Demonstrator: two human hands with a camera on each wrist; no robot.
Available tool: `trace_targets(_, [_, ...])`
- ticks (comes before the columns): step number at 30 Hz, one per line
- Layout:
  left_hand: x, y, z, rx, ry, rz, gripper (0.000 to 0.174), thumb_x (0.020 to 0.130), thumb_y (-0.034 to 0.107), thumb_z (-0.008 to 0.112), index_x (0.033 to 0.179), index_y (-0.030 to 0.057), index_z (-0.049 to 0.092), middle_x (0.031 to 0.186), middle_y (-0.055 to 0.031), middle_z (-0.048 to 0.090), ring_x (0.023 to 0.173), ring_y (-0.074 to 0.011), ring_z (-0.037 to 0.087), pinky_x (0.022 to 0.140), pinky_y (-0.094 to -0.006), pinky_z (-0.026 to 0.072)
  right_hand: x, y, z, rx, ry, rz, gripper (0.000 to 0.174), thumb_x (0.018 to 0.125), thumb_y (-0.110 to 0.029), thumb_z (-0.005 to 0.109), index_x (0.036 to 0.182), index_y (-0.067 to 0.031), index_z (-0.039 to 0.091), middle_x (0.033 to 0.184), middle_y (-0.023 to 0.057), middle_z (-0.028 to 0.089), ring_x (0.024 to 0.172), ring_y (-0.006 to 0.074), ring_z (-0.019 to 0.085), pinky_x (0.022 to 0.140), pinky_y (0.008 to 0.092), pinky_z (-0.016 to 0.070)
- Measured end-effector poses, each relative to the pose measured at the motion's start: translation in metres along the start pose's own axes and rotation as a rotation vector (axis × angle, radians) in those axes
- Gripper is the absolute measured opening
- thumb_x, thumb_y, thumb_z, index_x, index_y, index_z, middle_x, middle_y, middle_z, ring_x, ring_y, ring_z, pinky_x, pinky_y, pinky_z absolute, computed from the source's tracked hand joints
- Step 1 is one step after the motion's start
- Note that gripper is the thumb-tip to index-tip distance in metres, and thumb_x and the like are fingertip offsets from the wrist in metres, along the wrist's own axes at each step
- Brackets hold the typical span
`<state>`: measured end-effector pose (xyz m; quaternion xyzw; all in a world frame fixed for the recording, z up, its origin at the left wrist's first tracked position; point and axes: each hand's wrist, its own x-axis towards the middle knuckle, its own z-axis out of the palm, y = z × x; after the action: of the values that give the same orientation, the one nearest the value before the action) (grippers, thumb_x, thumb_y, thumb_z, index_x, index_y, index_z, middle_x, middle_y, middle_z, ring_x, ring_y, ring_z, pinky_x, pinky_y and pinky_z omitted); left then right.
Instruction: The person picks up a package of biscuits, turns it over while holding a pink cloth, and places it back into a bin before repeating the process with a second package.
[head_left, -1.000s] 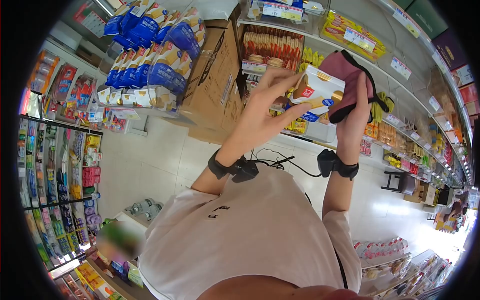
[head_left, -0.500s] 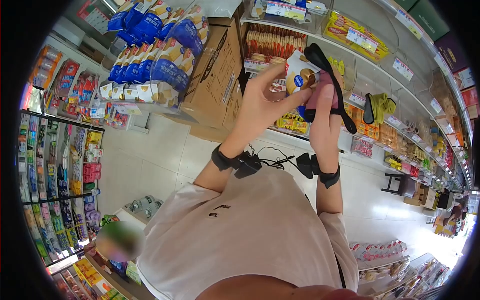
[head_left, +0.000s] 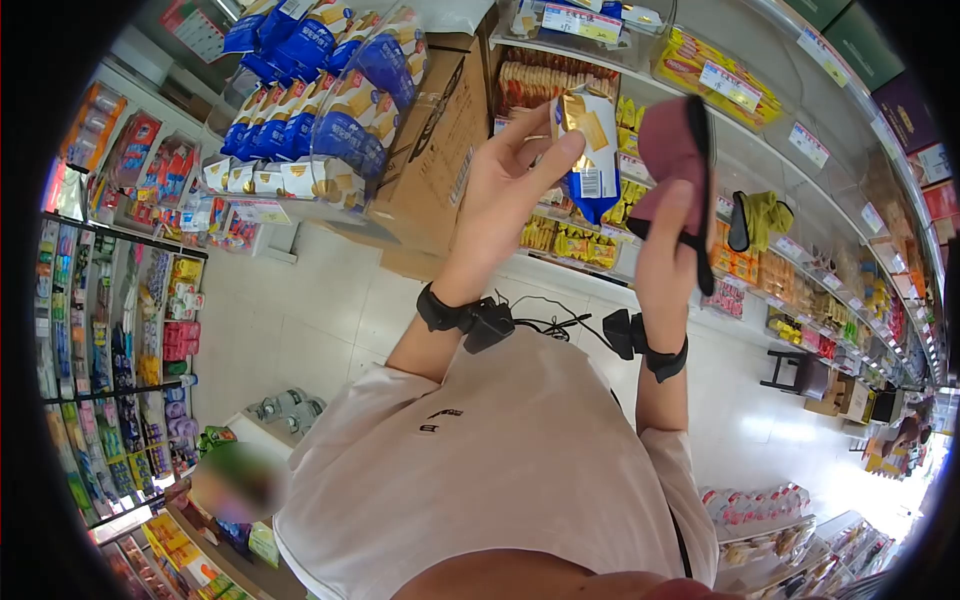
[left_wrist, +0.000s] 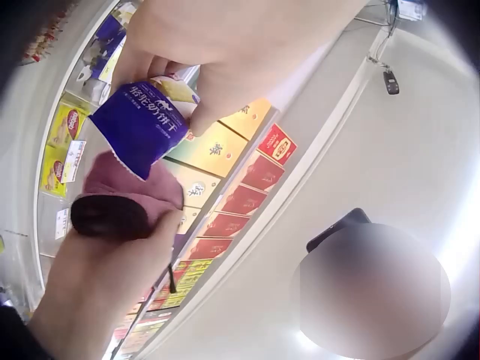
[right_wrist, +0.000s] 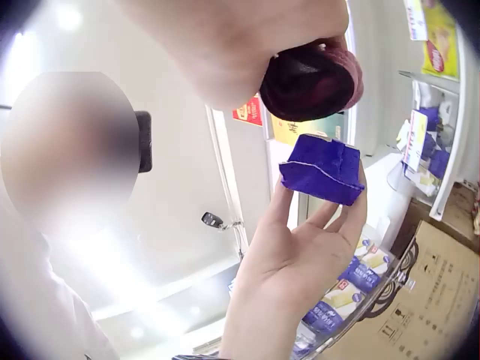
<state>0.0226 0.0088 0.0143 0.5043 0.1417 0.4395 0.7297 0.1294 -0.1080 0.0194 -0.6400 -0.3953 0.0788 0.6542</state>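
Both hands busy: left hand [head_left: 500, 200] pinches blue biscuit packet [head_left: 590, 150] upper centre, clear of the shelf [head_left: 770, 150]. Right hand [head_left: 665, 255] clutches maroon cloth [head_left: 670, 150] beside it. Packet not set down yet.

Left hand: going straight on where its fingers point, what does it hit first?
Probably the shelf bin of red-wrapped biscuits just behind the packet that the left hand holds; depth is unclear in the head view.

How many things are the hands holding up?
2: a blue-and-gold biscuit packet pinched by the left hand, and a dark red cloth with black trim held by the right hand.
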Motion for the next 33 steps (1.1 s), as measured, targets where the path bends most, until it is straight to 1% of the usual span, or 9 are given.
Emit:
trace_targets(2, [-0.003,-0.002,0.002,-0.031,-0.035,-0.06,0.057,0.093,0.014,0.07,0.139,-0.0088,0.046,0.116,-0.0109,0.067,0.102,-0.011,0.064,0.08,-0.024,0.0531,0.021,-0.012,0.002,-0.171,-0.192,-0.498,0.045,0.095,-0.008,0.056,0.139,-0.0006,0.054,0.145,0.0208,0.05,0.135,0.0372,0.047,0.111,0.0393,0.0359])
trace_targets(8, [0.008,0.003,-0.008,-0.179,0.181,0.02,0.062,0.094,0.015,0.071,0.14,-0.0123,0.041,0.115,-0.0141,0.065,0.097,-0.013,0.065,0.079,-0.0242,0.0531,0.008,-0.006,0.005,-0.279,-0.4,-0.592,0.042,0.087,-0.003,0.061,0.129,-0.0043,0.062,0.149,0.0206,0.046,0.14,0.0417,0.041,0.113,0.0464,0.036])
trace_targets(12, [0.009,-0.002,-0.013,-0.174,0.204,0.116,0.065,0.094,0.015,0.071,0.141,-0.0144,0.037,0.119,-0.0167,0.063,0.105,-0.0149,0.062,0.086,-0.0259,0.052,0.015,0.014,-0.007,-0.166,-0.326,-0.442,0.032,0.097,-0.017,0.059,0.122,0.001,0.065,0.139,0.0166,0.056,0.127,0.0311,0.056,0.107,0.0371,0.0408])
trace_targets(15, [0.007,-0.002,-0.01,-0.193,0.171,0.164,0.064,0.095,0.013,0.069,0.143,-0.0122,0.035,0.122,-0.0169,0.06,0.109,-0.0159,0.06,0.091,-0.0276,0.0506,0.002,0.023,0.0,0.136,0.026,0.33,0.04,0.103,-0.031,0.054,0.122,0.0025,0.064,0.133,0.0107,0.06,0.119,0.0239,0.059,0.103,0.034,0.0427])
trace_targets(20, [0.003,-0.022,-0.001,0.237,0.037,0.507,0.06,0.092,0.004,0.067,0.143,-0.0038,0.039,0.128,-0.0159,0.051,0.125,-0.0224,0.05,0.099,-0.0344,0.0485,0.01,0.012,0.012,1.009,-0.239,0.731,0.047,0.105,-0.036,0.051,0.138,-0.0031,0.05,0.13,0.0045,0.061,0.116,0.0174,0.059,0.104,0.0368,0.0432])
trace_targets(21, [0.002,-0.018,-0.008,0.682,-0.058,0.611,0.066,0.086,-0.001,0.07,0.144,-0.0037,0.037,0.133,-0.0169,0.046,0.129,-0.0266,0.046,0.104,-0.0377,0.0463,0.01,0.012,0.012,0.993,-0.237,0.707,0.046,0.105,-0.035,0.05,0.138,-0.0032,0.05,0.13,0.0046,0.061,0.117,0.0176,0.059,0.104,0.0369,0.0429])
trace_targets(23, [-0.003,-0.013,-0.007,0.729,-0.146,0.571,0.066,0.089,-0.003,0.067,0.147,-0.0044,0.035,0.14,-0.0157,0.038,0.13,-0.0268,0.049,0.107,-0.0409,0.0454,0.011,0.013,0.01,0.96,-0.234,0.669,0.044,0.106,-0.035,0.049,0.136,-0.0035,0.052,0.129,0.005,0.061,0.119,0.018,0.058,0.105,0.0372,0.0423])
trace_targets(29, [-0.004,-0.006,-0.015,0.141,-0.082,0.497,0.072,0.089,-0.004,0.067,0.15,-0.005,0.029,0.137,-0.0165,0.045,0.127,-0.0249,0.049,0.103,-0.0371,0.0472,0.01,-0.013,0.0,0.756,-0.141,0.55,0.041,0.103,-0.025,0.058,0.135,-0.0007,0.051,0.128,0.0074,0.061,0.119,0.0162,0.057,0.102,0.0338,0.0446])
trace_targets(33, [-0.006,0.006,-0.042,-0.007,-0.039,0.261,0.064,0.097,0.003,0.061,0.151,-0.0049,0.028,0.14,-0.0128,0.049,0.126,-0.0176,0.049,0.096,-0.0297,0.0495,0.014,0.007,-0.004,0.565,0.009,0.379,0.04,0.102,-0.024,0.059,0.133,0.001,0.053,0.128,0.0094,0.061,0.117,0.0187,0.059,0.099,0.0344,0.0475])
